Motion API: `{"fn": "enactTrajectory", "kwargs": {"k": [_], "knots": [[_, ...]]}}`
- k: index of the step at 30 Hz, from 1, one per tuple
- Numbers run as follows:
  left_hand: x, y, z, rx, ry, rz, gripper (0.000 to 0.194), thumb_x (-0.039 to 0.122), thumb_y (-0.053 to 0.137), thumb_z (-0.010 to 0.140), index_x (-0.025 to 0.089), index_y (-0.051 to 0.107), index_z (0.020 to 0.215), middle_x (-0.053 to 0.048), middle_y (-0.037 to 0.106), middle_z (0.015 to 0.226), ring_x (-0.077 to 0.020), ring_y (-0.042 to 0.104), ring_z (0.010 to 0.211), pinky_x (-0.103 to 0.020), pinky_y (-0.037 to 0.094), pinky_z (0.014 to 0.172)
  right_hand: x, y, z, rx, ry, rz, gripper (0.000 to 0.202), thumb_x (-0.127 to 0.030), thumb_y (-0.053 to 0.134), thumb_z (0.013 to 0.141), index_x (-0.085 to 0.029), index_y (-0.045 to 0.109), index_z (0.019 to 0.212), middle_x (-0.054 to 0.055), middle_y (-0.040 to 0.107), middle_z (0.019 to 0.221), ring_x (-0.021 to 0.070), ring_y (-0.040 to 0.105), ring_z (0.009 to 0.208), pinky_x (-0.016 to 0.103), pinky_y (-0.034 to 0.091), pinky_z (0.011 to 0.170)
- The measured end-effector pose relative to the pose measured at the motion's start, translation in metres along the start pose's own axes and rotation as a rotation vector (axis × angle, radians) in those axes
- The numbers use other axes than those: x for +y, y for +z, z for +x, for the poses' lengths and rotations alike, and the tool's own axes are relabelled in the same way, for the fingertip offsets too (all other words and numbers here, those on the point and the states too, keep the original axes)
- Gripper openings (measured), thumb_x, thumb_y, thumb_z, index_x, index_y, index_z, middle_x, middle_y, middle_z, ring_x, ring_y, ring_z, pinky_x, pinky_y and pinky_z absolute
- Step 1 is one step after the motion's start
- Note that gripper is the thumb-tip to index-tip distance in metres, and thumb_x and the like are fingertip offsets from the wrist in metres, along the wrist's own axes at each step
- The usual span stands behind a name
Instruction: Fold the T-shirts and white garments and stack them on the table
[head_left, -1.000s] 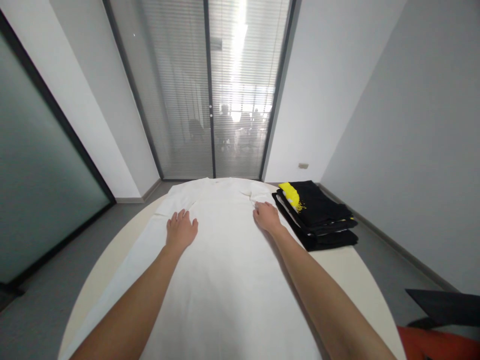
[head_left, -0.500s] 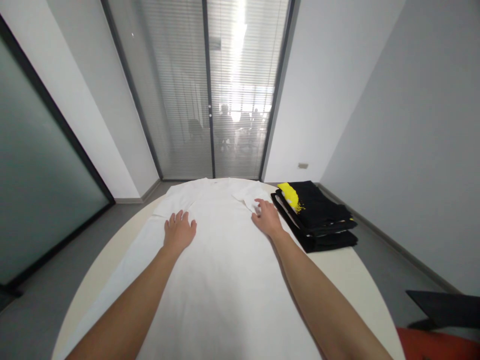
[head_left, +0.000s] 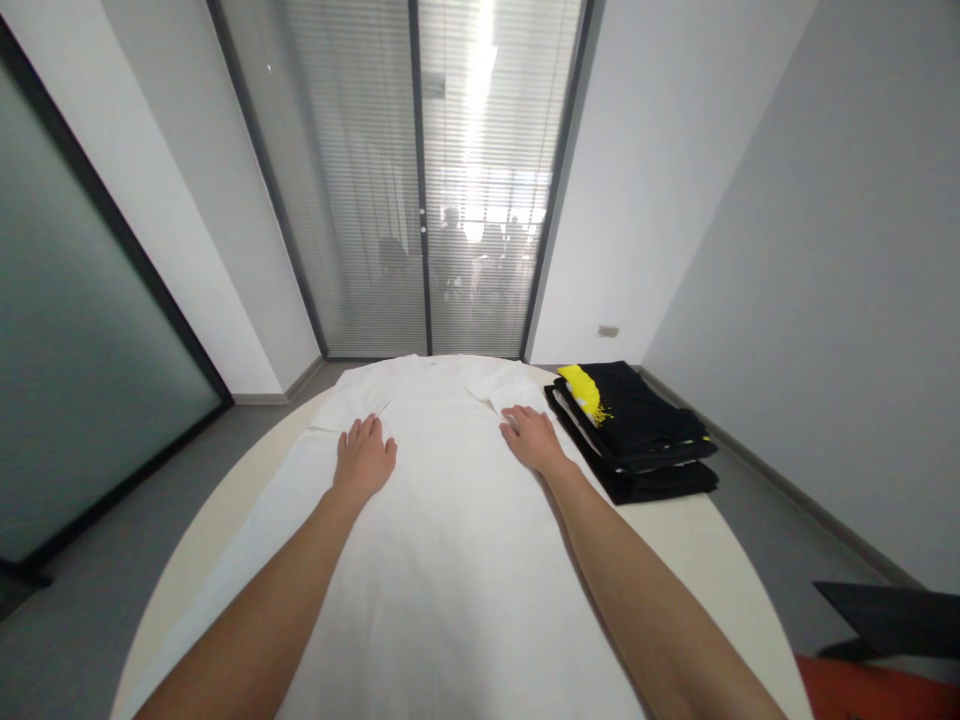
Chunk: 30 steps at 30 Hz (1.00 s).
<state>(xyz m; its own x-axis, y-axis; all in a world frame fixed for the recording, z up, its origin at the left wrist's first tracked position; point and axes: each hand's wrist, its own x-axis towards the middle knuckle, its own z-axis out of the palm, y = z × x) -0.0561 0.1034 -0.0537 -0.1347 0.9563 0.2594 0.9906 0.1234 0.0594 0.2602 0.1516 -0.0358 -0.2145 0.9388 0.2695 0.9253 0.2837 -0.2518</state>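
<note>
A white shirt [head_left: 442, 500] lies spread over the round cream table [head_left: 720, 560], its collar at the far edge and small creases near both sleeves. On its left part rests my left hand [head_left: 364, 456], palm down with the fingers apart. My right hand [head_left: 531, 436] lies on the fabric beside the right sleeve fold, fingers spread and nothing held. Just to the right of that hand sits a stack of folded black clothes [head_left: 637, 420], the top one with a yellow print.
Behind the table stands a glass partition with blinds [head_left: 480, 200]. A red and black chair [head_left: 877, 685] is at the lower right, close to the table's edge. A frosted glass panel [head_left: 75, 300] is on the left.
My right hand has flattened onto the fabric, its fingers lower and slightly to the left. My left hand has shifted slightly right and away from me.
</note>
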Motion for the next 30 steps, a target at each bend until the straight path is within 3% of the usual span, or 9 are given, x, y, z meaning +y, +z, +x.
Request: {"fn": "enactTrajectory", "kwargs": {"k": [4, 7, 13, 22, 25, 28, 30], "knots": [[-0.001, 0.001, 0.000, -0.045, 0.040, -0.018, 0.057, 0.036, 0.032, 0.097, 0.011, 0.046, 0.146, -0.013, 0.038, 0.158, -0.0322, 0.033, 0.145, -0.049, 0.028, 0.117, 0.002, 0.006, 0.000, -0.131, 0.046, -0.060, 0.061, -0.056, 0.038, 0.099, -0.024, 0.042, 0.151, 0.012, 0.035, 0.160, 0.0325, 0.027, 0.148, 0.053, 0.014, 0.119], [0.001, -0.001, -0.002, -0.056, -0.013, -0.030, 0.059, 0.039, 0.032, 0.097, 0.013, 0.041, 0.150, -0.013, 0.035, 0.160, -0.0347, 0.030, 0.147, -0.052, 0.025, 0.118, 0.003, 0.006, 0.000, -0.136, 0.052, -0.072, 0.071, -0.065, 0.032, 0.097, -0.025, 0.033, 0.156, 0.012, 0.027, 0.163, 0.0355, 0.019, 0.150, 0.055, 0.011, 0.119], [0.000, -0.003, -0.002, -0.103, -0.107, -0.066, 0.073, 0.051, 0.030, 0.096, 0.011, 0.027, 0.157, -0.015, 0.029, 0.163, -0.0398, 0.020, 0.150, -0.057, 0.021, 0.118, 0.006, 0.006, 0.003, -0.178, 0.091, -0.080, 0.075, -0.071, 0.029, 0.095, -0.027, 0.035, 0.156, 0.011, 0.026, 0.164, 0.0390, 0.017, 0.150, 0.055, 0.009, 0.120], [-0.005, 0.000, -0.002, -0.093, -0.093, -0.044, 0.074, 0.056, 0.028, 0.095, 0.010, 0.038, 0.152, -0.015, 0.030, 0.162, -0.0411, 0.023, 0.149, -0.057, 0.022, 0.118, 0.008, 0.008, 0.004, -0.153, 0.084, -0.081, 0.074, -0.069, 0.032, 0.095, -0.026, 0.035, 0.156, 0.010, 0.026, 0.164, 0.0374, 0.018, 0.151, 0.056, 0.010, 0.120], [-0.010, -0.005, 0.000, -0.004, -0.103, -0.012, 0.067, 0.053, 0.033, 0.095, 0.014, 0.046, 0.148, -0.016, 0.034, 0.160, -0.0390, 0.025, 0.148, -0.053, 0.025, 0.116, 0.004, 0.004, 0.002, -0.071, 0.023, -0.082, 0.070, -0.063, 0.035, 0.097, -0.024, 0.036, 0.155, 0.010, 0.028, 0.163, 0.0330, 0.020, 0.151, 0.054, 0.011, 0.120], [-0.021, -0.009, 0.003, 0.082, -0.206, 0.018, 0.066, 0.052, 0.036, 0.094, 0.017, 0.044, 0.149, -0.017, 0.027, 0.163, -0.0430, 0.016, 0.150, -0.056, 0.020, 0.117, -0.001, 0.001, -0.001, -0.053, -0.023, -0.075, 0.070, -0.065, 0.033, 0.097, -0.026, 0.034, 0.156, 0.008, 0.024, 0.165, 0.0292, 0.017, 0.152, 0.052, 0.010, 0.121], [-0.027, -0.009, 0.006, -0.005, -0.299, -0.003, 0.069, 0.055, 0.035, 0.094, 0.019, 0.040, 0.153, -0.017, 0.024, 0.163, -0.0462, 0.015, 0.149, -0.060, 0.017, 0.116, -0.003, 0.001, -0.002, -0.132, 0.000, -0.067, 0.075, -0.070, 0.029, 0.095, -0.027, 0.031, 0.157, 0.008, 0.022, 0.165, 0.0311, 0.015, 0.152, 0.054, 0.010, 0.121]]}}
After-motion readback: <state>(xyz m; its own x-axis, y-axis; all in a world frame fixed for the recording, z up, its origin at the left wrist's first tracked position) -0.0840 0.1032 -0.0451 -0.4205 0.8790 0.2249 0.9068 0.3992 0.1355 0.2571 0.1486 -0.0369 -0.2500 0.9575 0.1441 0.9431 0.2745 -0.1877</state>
